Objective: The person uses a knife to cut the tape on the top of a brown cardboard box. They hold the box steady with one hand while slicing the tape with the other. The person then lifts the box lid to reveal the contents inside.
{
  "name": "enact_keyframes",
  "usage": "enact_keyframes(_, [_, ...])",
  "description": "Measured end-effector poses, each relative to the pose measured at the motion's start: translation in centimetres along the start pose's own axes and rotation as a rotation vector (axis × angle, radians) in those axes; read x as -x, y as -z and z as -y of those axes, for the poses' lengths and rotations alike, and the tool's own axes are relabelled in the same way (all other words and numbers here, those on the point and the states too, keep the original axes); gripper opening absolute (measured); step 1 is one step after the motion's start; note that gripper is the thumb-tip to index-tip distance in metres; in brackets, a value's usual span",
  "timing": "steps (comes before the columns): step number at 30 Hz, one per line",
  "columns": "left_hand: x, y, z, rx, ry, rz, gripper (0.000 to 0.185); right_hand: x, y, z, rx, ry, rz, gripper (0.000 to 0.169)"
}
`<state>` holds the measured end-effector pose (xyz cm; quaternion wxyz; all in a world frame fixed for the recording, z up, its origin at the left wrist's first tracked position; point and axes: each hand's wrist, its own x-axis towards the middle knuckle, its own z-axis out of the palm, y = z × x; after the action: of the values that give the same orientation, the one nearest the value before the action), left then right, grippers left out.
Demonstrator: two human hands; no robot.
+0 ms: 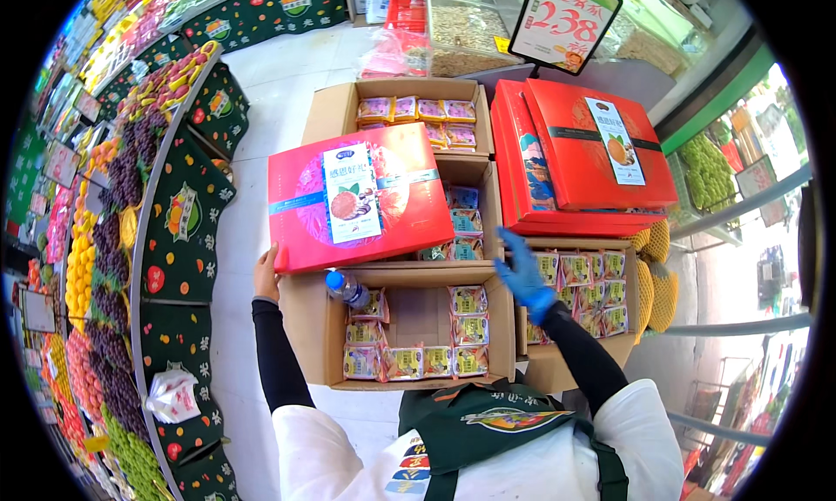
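Bare, my left hand (pixel 267 273) grips the lower left corner of a flat red gift box (pixel 294 174) with a white printed label. The box lies tilted across open cardboard cartons and hides part of their contents. My right hand (pixel 524 273), in a blue glove, is empty with its fingers apart. It hovers by the edges between the cartons, right of the box. Below, a carton (pixel 418 318) holds small wrapped packs (pixel 401 362) along its sides and a blue-capped plastic bottle (pixel 349 290) at its upper left corner.
Stacked red gift boxes (pixel 568 141) stand at the right, near a price sign (pixel 565 24). Another carton (pixel 632 292) of wrapped packs sits below them, beside netted yellow fruit (pixel 661 298). Fruit stands with green cloth (pixel 179 239) line the left aisle. Bins of dry goods (pixel 467 27) stand behind.
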<state>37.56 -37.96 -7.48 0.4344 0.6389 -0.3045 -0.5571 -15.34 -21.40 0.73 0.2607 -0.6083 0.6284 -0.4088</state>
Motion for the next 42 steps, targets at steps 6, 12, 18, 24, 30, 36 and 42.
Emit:
enact_keyframes(6, [-0.5, -3.2, -2.3, 0.224, 0.148, 0.275, 0.039, -2.8, -8.5, -0.3, 0.345, 0.147, 0.211, 0.083])
enact_keyframes(12, [8.1, -5.2, -11.2, 0.245, 0.07, 0.358, 0.028, -4.6, -9.8, 7.5, 0.692, 0.284, 0.118, 0.104])
enact_keyframes(18, [22.2, -13.4, -15.1, 0.042, -0.216, 0.258, 0.04, -5.5, -9.9, 9.5, 0.488, 0.411, -0.21, 0.088])
enact_keyframes(24, [30.8, -14.7, -16.1, 0.206, -0.708, 0.314, 0.056, -4.6, -3.8, 15.0, 0.121, 0.669, -0.512, 0.075])
enact_keyframes(30, [35.4, -21.6, -13.4, -0.074, -0.946, -0.09, 0.064, 2.3, 3.5, 19.5, -1.028, 0.079, -0.513, 0.067])
enact_keyframes(36, [35.1, -22.5, -4.0, 0.393, -0.188, 0.496, 0.05, 15.5, 8.3, 12.5, -1.539, -0.245, -0.474, 0.055])
enact_keyframes(42, [32.7, -24.0, 1.7, 0.258, 0.046, 0.66, 0.042, 27.9, 10.2, -2.7, -0.747, -0.337, 0.1, 0.061])
